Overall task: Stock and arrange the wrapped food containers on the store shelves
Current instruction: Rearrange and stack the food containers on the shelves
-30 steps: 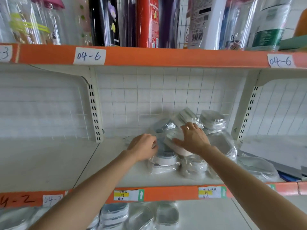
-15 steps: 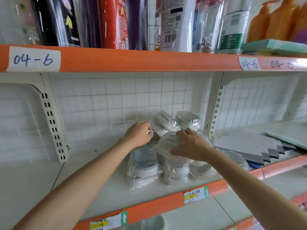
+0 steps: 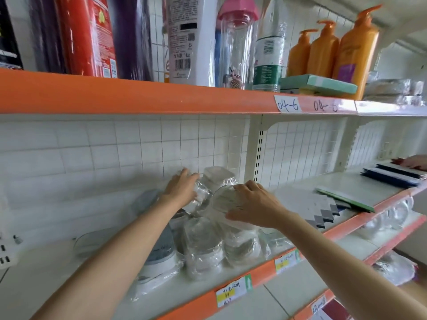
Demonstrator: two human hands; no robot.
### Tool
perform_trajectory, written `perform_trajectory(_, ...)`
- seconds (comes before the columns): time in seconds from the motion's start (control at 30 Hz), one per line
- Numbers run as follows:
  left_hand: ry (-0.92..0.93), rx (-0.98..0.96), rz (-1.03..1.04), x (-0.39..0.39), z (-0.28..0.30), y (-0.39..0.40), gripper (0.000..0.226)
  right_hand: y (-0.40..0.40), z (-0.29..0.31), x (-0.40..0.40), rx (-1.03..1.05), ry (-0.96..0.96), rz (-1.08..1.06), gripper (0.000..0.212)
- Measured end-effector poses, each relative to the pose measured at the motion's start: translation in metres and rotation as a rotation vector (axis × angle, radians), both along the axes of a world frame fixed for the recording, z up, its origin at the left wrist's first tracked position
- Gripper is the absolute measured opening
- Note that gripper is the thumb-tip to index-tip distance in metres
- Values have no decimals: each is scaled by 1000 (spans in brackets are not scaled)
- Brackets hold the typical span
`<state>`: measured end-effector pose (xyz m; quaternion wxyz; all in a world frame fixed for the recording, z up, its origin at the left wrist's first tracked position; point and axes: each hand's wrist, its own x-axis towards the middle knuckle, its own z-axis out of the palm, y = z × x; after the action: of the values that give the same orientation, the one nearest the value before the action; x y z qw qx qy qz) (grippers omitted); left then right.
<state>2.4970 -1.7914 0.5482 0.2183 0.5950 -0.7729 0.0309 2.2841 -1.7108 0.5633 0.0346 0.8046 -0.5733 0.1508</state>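
Wrapped food containers (image 3: pixel 203 248) stacked on the white shelf (image 3: pixel 57 273): right hand (image 3: pixel 251 209) grips the tilted top one, left hand (image 3: pixel 182 190) clasps another just behind-left.

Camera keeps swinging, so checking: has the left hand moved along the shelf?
Cannot tell; the left hand remains by the wrapped containers, left of the upright.

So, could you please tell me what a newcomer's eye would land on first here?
Probably the two bare hands mid-shelf: the left hand grips a clear plastic-wrapped container, the right hand holds a round wrapped lid above the cluster of wrapped white food containers. Next, three orange pump bottles on the orange-edged upper shelf, upper right.
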Motion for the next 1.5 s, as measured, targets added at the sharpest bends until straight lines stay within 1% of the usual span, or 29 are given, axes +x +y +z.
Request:
perform_trajectory(0.1, 127, -69, -67, 13, 5, 9, 50, -2, 3, 14, -43, -9, 48, 85)
perform_trajectory(0.23, 205, -166, -111, 45, 14, 35, 50, -1, 5, 49, -97, -21, 87, 86)
perform_trajectory(0.33, 247, -254, -62, 85, 18, 63, 48, 4, 6, 83, -128, -71, 153, 84)
perform_trajectory(0.43, 262, -269, 26, 135, 16, 96, 49, 14, 5, 127, -131, -88, 243, 84)
perform_trajectory(0.57, 258, -183, 157, 202, -5, 154, 48, 38, -14, 191, -55, -70, 380, 82)
perform_trajectory(0.77, 284, -10, 338, 285, -70, 253, 41, 78, -75, 267, 138, -14, 526, 82)
perform_trajectory(0.9, 317, 100, 437, 326, -102, 308, 28, 97, -117, 293, 252, 64, 553, 80)
perform_trajectory(0.97, 278, 167, 474, 344, -110, 326, 21, 97, -124, 299, 281, 62, 535, 77)
perform_trajectory(1.1, 240, 208, 627, 355, -110, 335, 22, 89, -124, 313, 258, 115, 557, 75)
perform_trajectory(1.13, 230, 222, 666, 350, -107, 331, 25, 89, -124, 318, 259, 124, 566, 74)
perform_trajectory(1.17, 212, 250, 702, 344, -104, 326, 33, 89, -125, 322, 269, 123, 570, 73)
perform_trajectory(1.27, 131, 372, 806, 321, -101, 303, 79, 89, -130, 324, 289, 80, 576, 73)
perform_trajectory(1.3, 98, 404, 833, 315, -103, 295, 92, 89, -131, 324, 277, 69, 579, 75)
perform_trajectory(1.33, 60, 428, 857, 310, -106, 287, 99, 88, -133, 324, 258, 62, 583, 75)
perform_trajectory(1.4, -10, 450, 909, 303, -111, 273, 101, 89, -138, 324, 201, 53, 594, 75)
perform_trajectory(1.43, -14, 460, 937, 302, -111, 266, 102, 89, -140, 325, 170, 46, 601, 74)
perform_trajectory(1.5, 63, 490, 984, 303, -109, 253, 106, 88, -145, 324, 123, 17, 611, 72)
